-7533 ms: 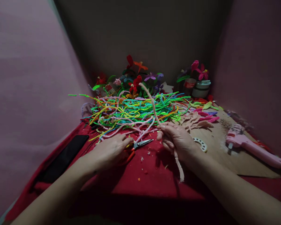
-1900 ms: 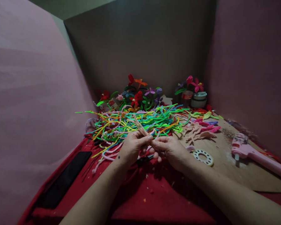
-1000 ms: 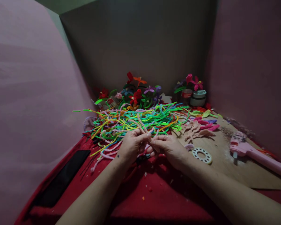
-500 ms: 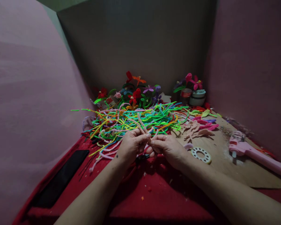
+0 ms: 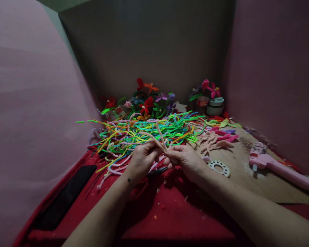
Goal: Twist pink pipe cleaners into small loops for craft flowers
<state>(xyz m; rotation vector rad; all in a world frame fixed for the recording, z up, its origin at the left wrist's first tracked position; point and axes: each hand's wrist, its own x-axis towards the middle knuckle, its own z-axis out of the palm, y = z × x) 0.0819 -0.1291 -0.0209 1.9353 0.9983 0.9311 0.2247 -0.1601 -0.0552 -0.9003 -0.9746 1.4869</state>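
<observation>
The red-covered table (image 5: pixel 180 219) is carrying everything here, and the brown cardboard (image 5: pixel 243 164) is covering its right side. A big tangle of bright pipe cleaners (image 5: pixel 141 130) is sprawling across the middle, crowding right up behind the hands. Fuzzy flowers (image 5: pixel 146 104) are standing in a row along the back. Up front, the left hand (image 5: pixel 140 161) and the right hand (image 5: pixel 186 159) are meeting, fingertips almost touching. The pink glue gun (image 5: pixel 275 166) is lying well off to the right on the cardboard, the black phone (image 5: pixel 67 197) is resting at the left, and a lidded cup (image 5: pixel 215 107) is standing at the back right. Beige petals (image 5: pixel 211 140) are lying beyond the right hand, with a white ring (image 5: pixel 226 171) sitting near its wrist. Scissors (image 5: pixel 157 171) are lying beneath the hands, the left one partly hiding them. And the beige strands (image 5: pixel 159 132): both hands' fingers are pinching them over the table, two ends fanning upward in a V. Tiny scraps (image 5: pixel 155 217) are dotting the cloth.
</observation>
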